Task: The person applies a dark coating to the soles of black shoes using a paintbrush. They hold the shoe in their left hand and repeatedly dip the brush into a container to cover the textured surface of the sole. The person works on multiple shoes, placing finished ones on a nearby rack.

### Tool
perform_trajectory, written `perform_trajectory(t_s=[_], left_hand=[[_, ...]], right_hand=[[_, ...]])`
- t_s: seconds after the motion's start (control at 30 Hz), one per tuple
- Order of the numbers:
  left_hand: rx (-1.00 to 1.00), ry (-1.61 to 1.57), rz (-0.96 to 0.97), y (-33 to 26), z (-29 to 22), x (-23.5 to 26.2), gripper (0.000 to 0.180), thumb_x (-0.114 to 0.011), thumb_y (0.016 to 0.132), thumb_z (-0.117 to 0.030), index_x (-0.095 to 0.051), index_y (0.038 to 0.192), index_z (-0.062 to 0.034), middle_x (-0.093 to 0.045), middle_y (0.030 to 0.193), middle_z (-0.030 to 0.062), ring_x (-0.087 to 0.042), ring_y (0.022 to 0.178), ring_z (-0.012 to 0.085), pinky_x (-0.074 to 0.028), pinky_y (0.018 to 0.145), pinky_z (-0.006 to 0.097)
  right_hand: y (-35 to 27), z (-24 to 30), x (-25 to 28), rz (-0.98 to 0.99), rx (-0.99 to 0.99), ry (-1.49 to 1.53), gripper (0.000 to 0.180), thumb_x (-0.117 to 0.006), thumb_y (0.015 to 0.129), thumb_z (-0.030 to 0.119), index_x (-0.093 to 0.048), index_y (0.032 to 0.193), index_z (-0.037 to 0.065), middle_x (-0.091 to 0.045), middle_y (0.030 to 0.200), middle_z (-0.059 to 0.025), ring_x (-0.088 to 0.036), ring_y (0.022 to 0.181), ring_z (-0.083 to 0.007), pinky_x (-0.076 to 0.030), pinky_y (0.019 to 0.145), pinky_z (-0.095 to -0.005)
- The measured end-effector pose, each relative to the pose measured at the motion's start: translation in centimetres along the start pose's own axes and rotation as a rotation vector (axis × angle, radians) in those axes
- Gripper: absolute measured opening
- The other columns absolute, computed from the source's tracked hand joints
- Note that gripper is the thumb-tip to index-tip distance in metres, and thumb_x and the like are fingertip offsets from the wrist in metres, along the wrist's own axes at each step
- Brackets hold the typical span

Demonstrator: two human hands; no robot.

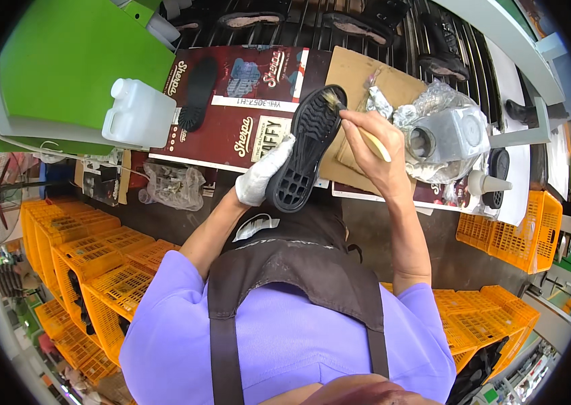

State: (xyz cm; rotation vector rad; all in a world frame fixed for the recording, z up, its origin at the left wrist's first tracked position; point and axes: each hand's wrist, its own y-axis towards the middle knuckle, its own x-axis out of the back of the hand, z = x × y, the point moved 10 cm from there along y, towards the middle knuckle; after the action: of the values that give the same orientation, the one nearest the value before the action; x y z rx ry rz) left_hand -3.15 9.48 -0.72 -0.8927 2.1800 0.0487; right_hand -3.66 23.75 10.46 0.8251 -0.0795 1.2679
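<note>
My left hand [263,172], in a white glove, grips the edge of a black shoe sole [304,158]. The sole is tilted, and its hollow-gridded heel is toward me. My bare right hand [388,165] is closed round a brush [375,144] with a pale yellow handle. Its bristles touch the sole near the far, toe end. Beyond my left hand, another black sole [199,84] lies on dark red printed cardboard [231,128]. Right of my right hand stands an open-mouthed container [422,143] amid crumpled clear plastic [437,101].
A white jug [138,113] stands at the left by a green box-shaped unit [76,74]. A white nozzle bottle [489,183] lies at the right. Black boots [360,27] rest on rollers at the back. Orange crates [123,287] flank me on both sides.
</note>
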Motion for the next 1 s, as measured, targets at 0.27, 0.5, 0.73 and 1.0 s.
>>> perform_trajectory(t_s=[0.27, 0.5, 0.73, 1.0], left_hand=[[-0.039, -0.006, -0.040, 0.4, -0.4, 1.9, 0.045, -0.026, 0.097, -0.036, -0.042, 0.124, -0.0043, -0.058, 0.103, 0.0089, -0.058, 0.087, 0.0146, -0.047, 0.079, 0.028], [-0.035, -0.101, -0.033, 0.3, -0.8, 2.4, 0.050, -0.022, 0.097, -0.040, -0.041, 0.127, -0.0052, -0.058, 0.105, 0.0115, -0.059, 0.088, 0.0175, -0.049, 0.078, 0.031], [-0.016, -0.312, 0.020, 0.3, 0.0, 1.5, 0.051, -0.024, 0.096, -0.042, -0.042, 0.126, -0.0049, -0.058, 0.107, 0.0140, -0.060, 0.089, 0.0211, -0.051, 0.076, 0.034], [-0.113, -0.376, -0.004, 0.8, -0.9, 1.4, 0.057, -0.025, 0.094, -0.048, -0.047, 0.119, -0.0025, -0.059, 0.100, 0.0156, -0.059, 0.084, 0.0232, -0.049, 0.075, 0.037]], right_hand=[[-0.4, 2.0, -1.8, 0.082, 0.003, 0.120, 0.012, -0.063, 0.076, 0.001, -0.063, 0.088, 0.001, -0.061, 0.071, -0.0129, -0.060, 0.063, -0.0259, -0.047, 0.057, -0.0325], [-1.3, 2.5, -3.4, 0.551, -0.151, 0.469, 0.014, -0.061, 0.079, 0.007, -0.065, 0.091, 0.002, -0.064, 0.077, -0.0120, -0.062, 0.069, -0.0203, -0.048, 0.061, -0.0303], [-0.8, 3.0, -2.5, 0.295, 0.163, -0.041, 0.022, -0.062, 0.072, 0.003, -0.062, 0.094, 0.006, -0.052, 0.075, -0.0081, -0.054, 0.071, -0.0250, -0.045, 0.061, -0.0347], [-4.9, 7.5, -5.8, 0.613, 0.206, 0.358, 0.024, -0.062, 0.075, 0.009, -0.060, 0.099, 0.005, -0.048, 0.076, -0.0069, -0.050, 0.072, -0.0238, -0.043, 0.062, -0.0338]])
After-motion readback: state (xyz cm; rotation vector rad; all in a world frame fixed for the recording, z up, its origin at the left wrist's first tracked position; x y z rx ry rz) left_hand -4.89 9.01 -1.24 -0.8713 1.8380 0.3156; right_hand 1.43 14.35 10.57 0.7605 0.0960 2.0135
